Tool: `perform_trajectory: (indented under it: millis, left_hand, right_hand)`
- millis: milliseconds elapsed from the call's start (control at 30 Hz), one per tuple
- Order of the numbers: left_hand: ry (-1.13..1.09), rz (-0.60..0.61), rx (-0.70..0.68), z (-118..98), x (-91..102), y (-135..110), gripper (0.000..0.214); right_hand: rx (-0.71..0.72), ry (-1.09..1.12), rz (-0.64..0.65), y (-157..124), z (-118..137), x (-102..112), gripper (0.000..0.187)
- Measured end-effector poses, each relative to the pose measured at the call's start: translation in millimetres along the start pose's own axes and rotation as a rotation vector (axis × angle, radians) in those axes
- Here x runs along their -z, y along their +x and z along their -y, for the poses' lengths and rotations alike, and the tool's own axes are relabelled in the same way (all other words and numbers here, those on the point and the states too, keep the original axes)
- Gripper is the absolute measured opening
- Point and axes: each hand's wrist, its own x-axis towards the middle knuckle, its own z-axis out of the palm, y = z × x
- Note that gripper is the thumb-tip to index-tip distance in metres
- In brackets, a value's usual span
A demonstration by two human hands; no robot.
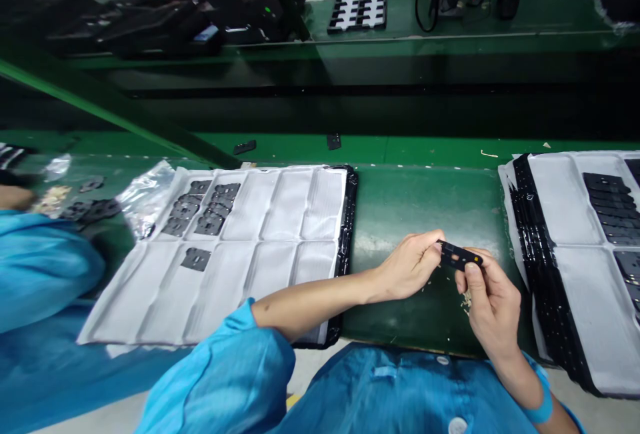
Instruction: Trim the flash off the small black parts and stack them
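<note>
Between my two hands is a small flat black plate (459, 257) with cut-outs and a yellow spot near its right end. My left hand (413, 264) pinches its left end, fingers closed. At its right end, my right hand (493, 297) grips it between thumb and fingers. Both hands are above the green bench top (385, 214). Small pale scraps (467, 302) lie on the bench close to my right hand.
A compartmented tray lined with white sheet (280, 204) lies to the left, with several black plates (217, 207) in it. Another stacked tray (565, 214) stands at the right. A green post (120, 111) slants across the left. A co-worker's blue sleeve (40, 254) is at far left.
</note>
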Motion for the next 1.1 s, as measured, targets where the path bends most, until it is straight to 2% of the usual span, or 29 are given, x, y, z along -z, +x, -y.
perform_trajectory:
  millis: [133,333,533,700,933,1100]
  left_hand:
    - [-0.041,0.003,0.008,3,-0.9,0,0.022]
    - [-0.067,0.071,0.019,1,6.6,-3,0.023]
    - [-0.053,0.014,0.02,6,1.0,-2,0.031]
    - [-0.075,-0.022,0.012,11,-6.0,-1,0.025]
    - [-0.099,0.031,0.025,10,0.6,-3,0.021]
    - [-0.081,0.016,0.046,9,2.0,-2,0.031]
  right_hand:
    - [0.024,-0.009,-0.001,0,-1,0,0.02]
    - [0.032,-0.013,-0.009,-3,-4,1,0.019]
    - [0.038,-0.026,-0.003,-3,-5,-2,0.019]
    - [0.061,-0.031,-0.003,-3,-7,-4,0.019]
    - [0.035,-0.034,-0.002,-2,-10,-3,0.017]
    - [0.049,-0.029,0.013,-2,-10,-3,0.018]
